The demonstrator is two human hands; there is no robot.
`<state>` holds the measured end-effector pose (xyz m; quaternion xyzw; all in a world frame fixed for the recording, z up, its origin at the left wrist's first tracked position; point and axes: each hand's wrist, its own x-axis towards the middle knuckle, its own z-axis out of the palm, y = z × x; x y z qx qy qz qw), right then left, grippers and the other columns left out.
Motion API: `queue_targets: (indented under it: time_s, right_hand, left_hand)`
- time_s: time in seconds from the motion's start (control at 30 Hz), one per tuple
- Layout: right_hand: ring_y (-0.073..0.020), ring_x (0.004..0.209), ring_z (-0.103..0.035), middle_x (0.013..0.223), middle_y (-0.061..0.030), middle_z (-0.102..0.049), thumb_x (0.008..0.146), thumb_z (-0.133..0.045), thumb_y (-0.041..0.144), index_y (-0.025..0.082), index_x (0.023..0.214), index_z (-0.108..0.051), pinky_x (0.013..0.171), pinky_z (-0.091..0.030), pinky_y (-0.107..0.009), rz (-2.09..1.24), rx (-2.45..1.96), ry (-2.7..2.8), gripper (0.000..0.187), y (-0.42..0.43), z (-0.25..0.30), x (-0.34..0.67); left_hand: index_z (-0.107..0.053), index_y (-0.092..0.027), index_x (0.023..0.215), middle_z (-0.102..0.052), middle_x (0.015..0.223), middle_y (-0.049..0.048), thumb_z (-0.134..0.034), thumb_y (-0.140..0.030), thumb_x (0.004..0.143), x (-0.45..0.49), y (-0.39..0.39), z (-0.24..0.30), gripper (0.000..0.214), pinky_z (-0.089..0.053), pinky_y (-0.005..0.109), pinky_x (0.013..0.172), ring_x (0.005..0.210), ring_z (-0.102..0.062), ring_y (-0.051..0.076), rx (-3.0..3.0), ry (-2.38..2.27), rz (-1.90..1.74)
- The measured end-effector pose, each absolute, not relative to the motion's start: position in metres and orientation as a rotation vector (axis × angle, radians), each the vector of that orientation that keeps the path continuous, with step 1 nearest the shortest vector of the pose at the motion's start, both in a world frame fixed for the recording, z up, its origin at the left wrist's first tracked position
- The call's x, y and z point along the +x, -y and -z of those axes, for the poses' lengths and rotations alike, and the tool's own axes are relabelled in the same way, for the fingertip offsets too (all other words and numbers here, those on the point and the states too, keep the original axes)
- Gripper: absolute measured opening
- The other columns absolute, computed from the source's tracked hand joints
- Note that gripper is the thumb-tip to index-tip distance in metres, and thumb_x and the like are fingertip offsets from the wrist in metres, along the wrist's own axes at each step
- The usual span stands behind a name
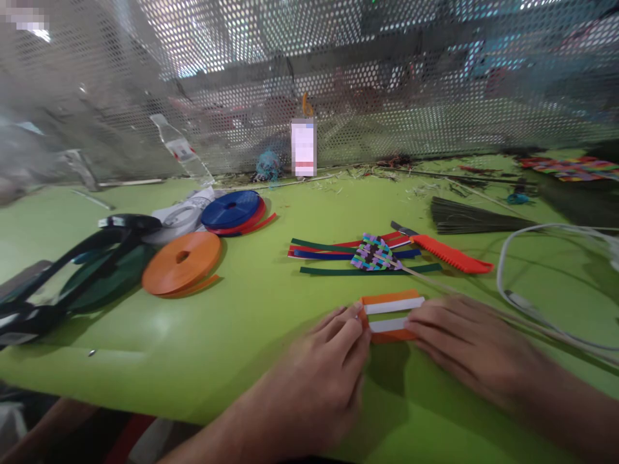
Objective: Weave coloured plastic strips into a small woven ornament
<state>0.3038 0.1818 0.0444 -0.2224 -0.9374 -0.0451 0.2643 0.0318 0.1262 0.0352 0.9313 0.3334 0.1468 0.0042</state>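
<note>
- Left hand (333, 361) at 6 o'clock, fingers stretched out and close together, tips pressing on the left end of the orange and white strips (391, 314). It is blurred, so I cannot tell whether it pinches.
- Right hand (464, 341) comes in from 4 o'clock, laid flat and loose, fingertips touching the right end.
- Those strips lie side by side on the green table (251, 309), between the two hands.
- Looks like a lining-up step: short bands held level and square.
- Any shift calls for light, even pressure so the ends stay flush.
- At 12 o'clock of the strips sits a woven piece (373, 253) on loose strips (338, 270), with an orange-handled blade (449, 254) just beside it.
- Orange spool (182, 261) and blue spool (231, 207) rest out at 10 o'clock.
</note>
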Motion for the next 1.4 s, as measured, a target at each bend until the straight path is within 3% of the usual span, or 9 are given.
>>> queue_targets:
  time_s: [0.4,0.6,0.77,0.97,1.17,1.4]
  right_hand:
    - [-0.0168,0.08,-0.067,0.089,-0.0046,-0.072,0.105,-0.049,0.014,0.022,0.103,-0.07,0.074,-0.057,-0.03,-0.142,-0.593,2.485,0.022,-0.18,-0.055,0.302]
    - [-0.0187,0.088,-0.067,0.097,-0.005,-0.071,0.102,-0.055,0.015,0.023,0.11,-0.068,0.077,-0.055,-0.033,-0.155,-0.645,2.423,0.017,-0.198,-0.074,0.301]
    - [-0.0225,0.098,-0.067,0.103,-0.0094,-0.071,0.104,-0.051,0.022,0.02,0.101,-0.073,0.083,-0.056,-0.036,-0.367,-0.633,2.647,0.022,-0.224,-0.067,0.296]
    - [-0.0207,0.09,-0.067,0.096,-0.0092,-0.072,0.107,-0.048,0.029,0.02,0.095,-0.075,0.079,-0.055,-0.035,-0.528,-0.632,2.613,0.031,-0.23,-0.054,0.297]
    - [-0.0192,0.09,-0.068,0.097,-0.0077,-0.07,0.102,-0.059,0.027,0.02,0.093,-0.077,0.077,-0.057,-0.034,-0.673,-0.693,2.516,0.021,-0.231,-0.047,0.3]
    - [-0.0194,0.089,-0.067,0.096,-0.0071,-0.069,0.101,-0.06,0.028,0.022,0.096,-0.077,0.076,-0.057,-0.034,-0.654,-0.703,2.49,0.019,-0.231,-0.044,0.3]
  left_hand:
    - [-0.053,0.001,0.14,-0.06,0.135,0.0208,-0.044,-0.018,0.103,0.033,-0.126,-0.037,0.043,-0.045,0.047,0.123,0.138,-0.054,0.034,2.844,-1.05,-0.506]
    - [-0.061,-0.001,0.131,-0.063,0.129,0.0184,-0.048,-0.017,0.101,0.033,-0.126,-0.039,0.036,-0.044,0.047,0.124,0.135,-0.057,0.033,2.84,-1.03,-0.519]
    - [-0.056,-0.001,0.138,-0.062,0.134,0.0188,-0.048,-0.016,0.099,0.032,-0.126,-0.035,0.042,-0.046,0.047,0.123,0.137,-0.056,0.033,2.817,-1.049,-0.499]
    - [-0.054,0.0,0.139,-0.06,0.14,0.021,-0.045,-0.015,0.101,0.03,-0.126,-0.037,0.043,-0.044,0.046,0.123,0.144,-0.05,0.034,2.87,-1.026,-0.476]
    - [-0.053,0.001,0.138,-0.061,0.139,0.022,-0.044,-0.016,0.102,0.03,-0.127,-0.039,0.041,-0.049,0.047,0.12,0.139,-0.055,0.035,2.843,-1.04,-0.49]
    - [-0.05,0.001,0.142,-0.06,0.141,0.0218,-0.045,-0.016,0.102,0.029,-0.126,-0.038,0.043,-0.05,0.048,0.119,0.139,-0.054,0.034,2.853,-1.048,-0.47]
